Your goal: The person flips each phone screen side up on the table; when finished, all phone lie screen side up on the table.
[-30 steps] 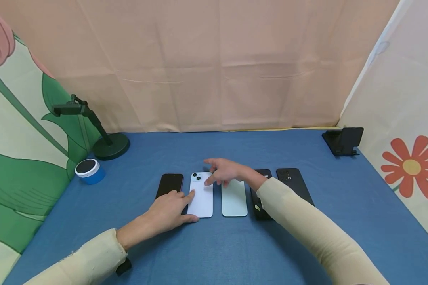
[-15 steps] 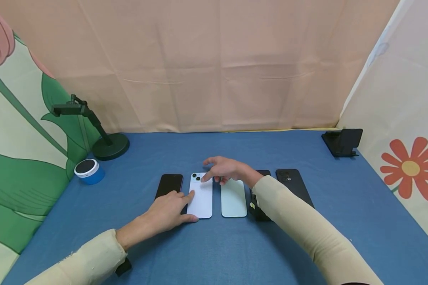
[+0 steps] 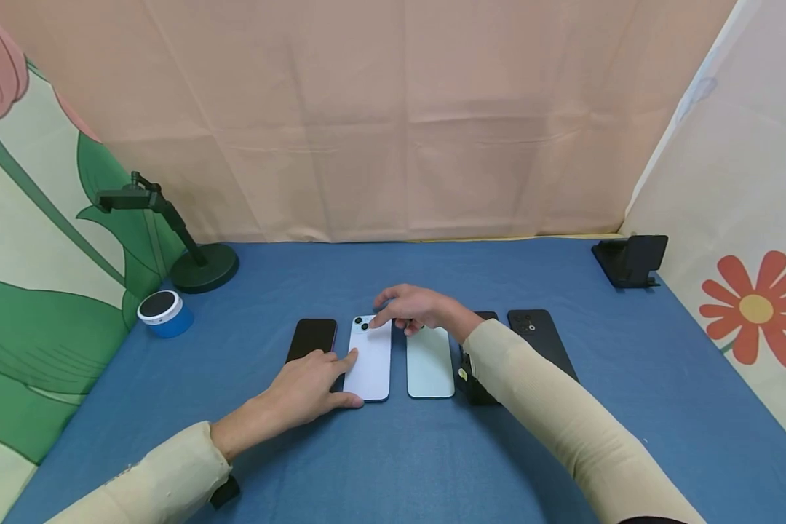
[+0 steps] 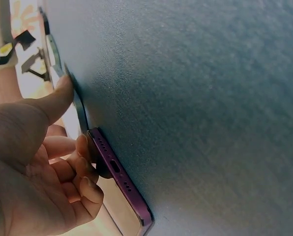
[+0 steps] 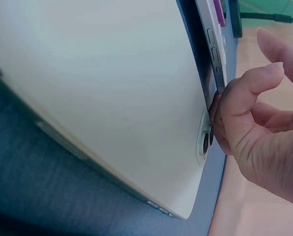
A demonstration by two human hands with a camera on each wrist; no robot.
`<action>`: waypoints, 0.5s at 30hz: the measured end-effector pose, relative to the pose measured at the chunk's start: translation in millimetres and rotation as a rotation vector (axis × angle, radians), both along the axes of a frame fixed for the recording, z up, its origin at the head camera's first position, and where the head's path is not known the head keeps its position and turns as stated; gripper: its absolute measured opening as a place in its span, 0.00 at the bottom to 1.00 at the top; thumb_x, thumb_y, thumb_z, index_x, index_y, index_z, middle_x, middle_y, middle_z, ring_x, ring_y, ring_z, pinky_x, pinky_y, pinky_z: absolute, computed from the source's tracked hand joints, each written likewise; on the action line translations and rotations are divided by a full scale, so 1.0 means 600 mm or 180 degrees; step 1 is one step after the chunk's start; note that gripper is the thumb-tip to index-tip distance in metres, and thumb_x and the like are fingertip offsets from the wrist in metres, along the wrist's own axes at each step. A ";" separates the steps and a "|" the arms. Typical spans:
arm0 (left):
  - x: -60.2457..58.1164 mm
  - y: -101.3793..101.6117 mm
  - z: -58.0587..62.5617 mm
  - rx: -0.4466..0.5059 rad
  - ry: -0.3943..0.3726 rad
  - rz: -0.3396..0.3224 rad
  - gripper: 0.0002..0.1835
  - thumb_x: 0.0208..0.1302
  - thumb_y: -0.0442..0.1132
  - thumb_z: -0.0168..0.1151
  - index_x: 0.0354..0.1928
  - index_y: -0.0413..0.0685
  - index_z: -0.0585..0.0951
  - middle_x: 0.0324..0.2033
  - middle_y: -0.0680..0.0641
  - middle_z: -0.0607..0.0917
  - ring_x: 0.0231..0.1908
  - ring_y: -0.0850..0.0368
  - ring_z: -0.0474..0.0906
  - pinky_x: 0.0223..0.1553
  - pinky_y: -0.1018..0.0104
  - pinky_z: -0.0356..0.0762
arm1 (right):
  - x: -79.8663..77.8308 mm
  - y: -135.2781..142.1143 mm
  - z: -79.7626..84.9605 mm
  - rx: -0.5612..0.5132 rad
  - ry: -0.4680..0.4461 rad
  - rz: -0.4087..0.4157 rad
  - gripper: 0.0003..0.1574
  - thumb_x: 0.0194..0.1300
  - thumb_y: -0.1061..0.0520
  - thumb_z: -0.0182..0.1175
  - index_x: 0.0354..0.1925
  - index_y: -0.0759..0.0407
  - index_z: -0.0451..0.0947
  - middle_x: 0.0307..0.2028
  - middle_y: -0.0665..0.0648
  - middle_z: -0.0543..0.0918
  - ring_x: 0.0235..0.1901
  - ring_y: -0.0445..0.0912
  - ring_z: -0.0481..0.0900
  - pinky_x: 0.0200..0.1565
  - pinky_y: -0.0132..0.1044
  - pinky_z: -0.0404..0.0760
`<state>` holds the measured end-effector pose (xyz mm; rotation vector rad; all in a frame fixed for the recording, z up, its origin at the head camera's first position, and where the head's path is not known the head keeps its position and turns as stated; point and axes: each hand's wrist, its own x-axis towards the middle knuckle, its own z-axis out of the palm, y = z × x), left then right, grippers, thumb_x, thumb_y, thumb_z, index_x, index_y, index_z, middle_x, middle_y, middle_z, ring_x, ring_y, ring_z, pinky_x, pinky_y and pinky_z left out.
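Note:
In the head view, a pale lilac phone [image 3: 369, 367] lies camera side up in a row of phones. My left hand [image 3: 311, 382] reaches over a dark-screened phone [image 3: 312, 336]; its index fingertip touches the lilac phone's left part, and the thumb lies at its lower left corner. The left wrist view shows that hand's other fingers loosely bent beside the purple-edged phone [image 4: 122, 177]. My right hand [image 3: 415, 307] hovers at the top of the row, thumb tip by the lilac phone's lenses, index finger pointing left. Below that hand lies a pale green phone [image 3: 430, 367].
Two black phones lie farther right, one black phone [image 3: 477, 386] partly under the right sleeve, the other black phone [image 3: 540, 338] beyond it. A black stand [image 3: 204, 268] and a blue-and-white round container [image 3: 166, 314] stand left. Another black stand [image 3: 631, 260] sits back right.
My right thumb has shifted up and left over the lilac phone, from below the lenses to beside them. The left hand stays almost in place.

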<state>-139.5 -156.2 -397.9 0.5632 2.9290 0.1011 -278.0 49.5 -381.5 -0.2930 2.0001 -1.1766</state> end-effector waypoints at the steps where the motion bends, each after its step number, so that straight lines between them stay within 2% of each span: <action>1: 0.000 0.000 0.000 -0.0001 -0.0009 0.0004 0.44 0.55 0.69 0.67 0.69 0.51 0.75 0.49 0.43 0.86 0.47 0.50 0.80 0.44 0.54 0.81 | -0.001 0.000 0.001 0.0006 -0.0001 0.0011 0.40 0.64 0.51 0.69 0.71 0.54 0.66 0.21 0.53 0.63 0.19 0.44 0.60 0.24 0.35 0.66; 9: -0.001 -0.004 -0.002 0.0012 0.0012 -0.0055 0.44 0.55 0.68 0.67 0.69 0.51 0.74 0.46 0.44 0.86 0.44 0.53 0.79 0.42 0.57 0.80 | -0.002 -0.004 0.010 0.0160 0.0001 0.0094 0.38 0.65 0.50 0.68 0.69 0.54 0.68 0.23 0.53 0.66 0.20 0.43 0.61 0.23 0.34 0.67; 15: 0.000 -0.006 -0.003 0.0041 0.0023 -0.0077 0.44 0.55 0.68 0.67 0.69 0.51 0.75 0.47 0.44 0.86 0.44 0.52 0.79 0.42 0.57 0.81 | -0.003 -0.009 0.015 0.0227 -0.0029 0.0097 0.40 0.64 0.50 0.68 0.70 0.55 0.66 0.34 0.55 0.70 0.22 0.44 0.63 0.24 0.34 0.66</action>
